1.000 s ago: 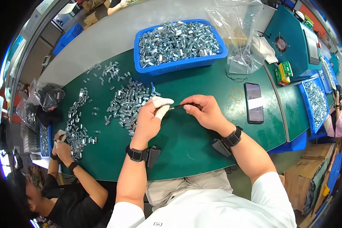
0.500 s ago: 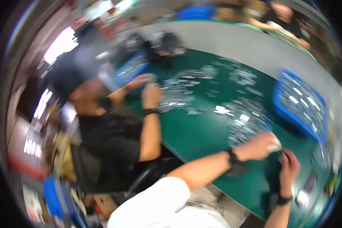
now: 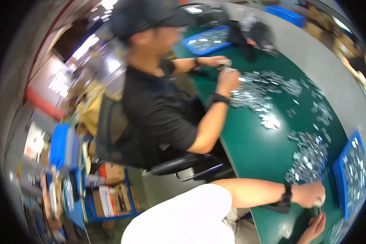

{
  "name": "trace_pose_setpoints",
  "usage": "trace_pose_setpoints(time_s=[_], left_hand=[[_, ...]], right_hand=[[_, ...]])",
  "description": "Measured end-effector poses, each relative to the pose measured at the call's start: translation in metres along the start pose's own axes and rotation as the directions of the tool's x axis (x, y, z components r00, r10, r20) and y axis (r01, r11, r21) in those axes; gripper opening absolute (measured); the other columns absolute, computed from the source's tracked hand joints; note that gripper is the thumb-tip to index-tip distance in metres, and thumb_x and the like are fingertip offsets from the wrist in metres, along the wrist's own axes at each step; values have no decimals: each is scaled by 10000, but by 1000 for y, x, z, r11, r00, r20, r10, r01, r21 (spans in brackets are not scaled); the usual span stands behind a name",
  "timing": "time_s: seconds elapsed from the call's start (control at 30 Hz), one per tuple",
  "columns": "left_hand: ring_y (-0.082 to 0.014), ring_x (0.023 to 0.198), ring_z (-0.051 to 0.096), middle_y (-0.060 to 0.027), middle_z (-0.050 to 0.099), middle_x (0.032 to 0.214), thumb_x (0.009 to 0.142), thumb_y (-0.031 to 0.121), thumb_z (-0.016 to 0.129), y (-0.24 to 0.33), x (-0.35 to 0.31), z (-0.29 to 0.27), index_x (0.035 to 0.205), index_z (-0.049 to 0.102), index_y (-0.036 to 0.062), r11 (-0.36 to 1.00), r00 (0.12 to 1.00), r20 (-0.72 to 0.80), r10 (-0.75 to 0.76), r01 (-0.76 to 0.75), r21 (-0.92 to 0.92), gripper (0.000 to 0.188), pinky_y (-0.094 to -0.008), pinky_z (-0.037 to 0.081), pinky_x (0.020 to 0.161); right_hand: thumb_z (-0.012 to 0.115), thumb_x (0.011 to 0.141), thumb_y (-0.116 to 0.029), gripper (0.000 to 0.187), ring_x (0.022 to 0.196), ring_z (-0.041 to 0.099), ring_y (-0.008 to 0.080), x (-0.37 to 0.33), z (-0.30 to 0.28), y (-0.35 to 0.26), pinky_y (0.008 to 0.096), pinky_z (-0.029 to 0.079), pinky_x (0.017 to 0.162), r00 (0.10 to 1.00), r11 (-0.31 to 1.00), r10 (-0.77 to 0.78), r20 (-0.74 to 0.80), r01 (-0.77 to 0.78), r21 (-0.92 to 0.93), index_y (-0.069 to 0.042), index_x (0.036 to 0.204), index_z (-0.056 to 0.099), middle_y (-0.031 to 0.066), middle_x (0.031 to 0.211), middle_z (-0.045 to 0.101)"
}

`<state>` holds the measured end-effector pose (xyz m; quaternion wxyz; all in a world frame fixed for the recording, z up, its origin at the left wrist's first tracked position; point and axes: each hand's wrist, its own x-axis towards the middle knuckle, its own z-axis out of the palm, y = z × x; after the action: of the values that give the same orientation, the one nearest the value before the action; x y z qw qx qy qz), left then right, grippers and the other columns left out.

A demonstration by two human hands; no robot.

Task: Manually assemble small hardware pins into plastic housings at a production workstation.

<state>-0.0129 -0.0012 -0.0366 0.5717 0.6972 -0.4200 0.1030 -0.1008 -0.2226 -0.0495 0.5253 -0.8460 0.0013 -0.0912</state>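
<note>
My left hand (image 3: 309,194) is closed over the table at the lower right, with a small whitish thing (image 3: 319,201) showing at its fingertips. Just below it my right hand (image 3: 315,227) is also closed, its fingers bent together and partly cut off by the lower rim. A thin, dark, narrow piece (image 3: 319,210) shows between the two hands; its kind is too small to make out. Beyond my left hand lies a loose heap of small shiny metal parts (image 3: 309,162) on the green tabletop (image 3: 252,150).
A blue tray (image 3: 338,175) full of metal parts stands right of the heap. At left a co-worker (image 3: 158,105) in black sits handling something beside another pile (image 3: 252,95). A second blue tray (image 3: 205,52) and a dark bag (image 3: 262,36) lie farther back. A grey partition (image 3: 309,53) borders the table.
The view has swung left, so the table, trays and my hands appear farther right and the co-worker nearer the middle. Both my hands remain closed and close together.
</note>
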Motion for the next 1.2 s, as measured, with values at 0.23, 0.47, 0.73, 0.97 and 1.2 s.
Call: trace_pose_setpoints(time_s=[0.23, 0.47, 0.73, 0.97, 1.2], left_hand=[[-312, 859, 635, -114, 650, 871, 818, 70, 689, 14, 0, -31, 923, 714, 52, 987, 988, 29, -150, 152, -60, 110, -395, 517, 764], [-156, 793, 650, -54, 668, 862, 830, -4, 721, 25, 8, -15, 997, 686, 34, 895, 904, 122, -411, 425, -133, 174, -286, 526, 729], [-166, 802, 652, -56, 678, 873, 819, -16, 725, 28, 1, -23, 975, 673, 31, 904, 901, 126, -416, 425, -56, 171, -287, 522, 728], [-287, 785, 669, -111, 685, 881, 796, 17, 723, 35, 16, -17, 922, 675, 40, 994, 986, 154, -63, 49, 94, 137, -348, 529, 712], [-223, 792, 647, -99, 660, 919, 831, -60, 671, 41, 10, -23, 953, 637, 22, 977, 985, 163, 64, -95, 191, 151, -313, 519, 709]], right_hand=[[520, 1009, -208, 321, 511, 489, 74, 6, 31, -42, 256, 356, 470, 988, 986, 149, 29, -151, 73, -1, 818, 674, -14, 559, 515], [582, 970, -126, 167, 601, 531, 72, 5, 18, -50, 238, 416, 548, 990, 979, 120, -72, -106, 173, -7, 871, 646, 9, 642, 586], [605, 975, -169, 209, 607, 500, 54, 0, 22, -53, 246, 387, 540, 999, 990, 53, -5, -52, 131, -11, 862, 682, -4, 643, 584], [620, 968, -220, 279, 601, 494, 69, 2, 10, -37, 281, 403, 539, 999, 989, 5, 46, -12, 150, -19, 798, 711, 25, 635, 609], [633, 956, -251, 300, 564, 479, 87, 11, 17, -34, 306, 394, 527, 991, 953, -96, 90, 65, 294, -26, 769, 701, 44, 586, 573]])
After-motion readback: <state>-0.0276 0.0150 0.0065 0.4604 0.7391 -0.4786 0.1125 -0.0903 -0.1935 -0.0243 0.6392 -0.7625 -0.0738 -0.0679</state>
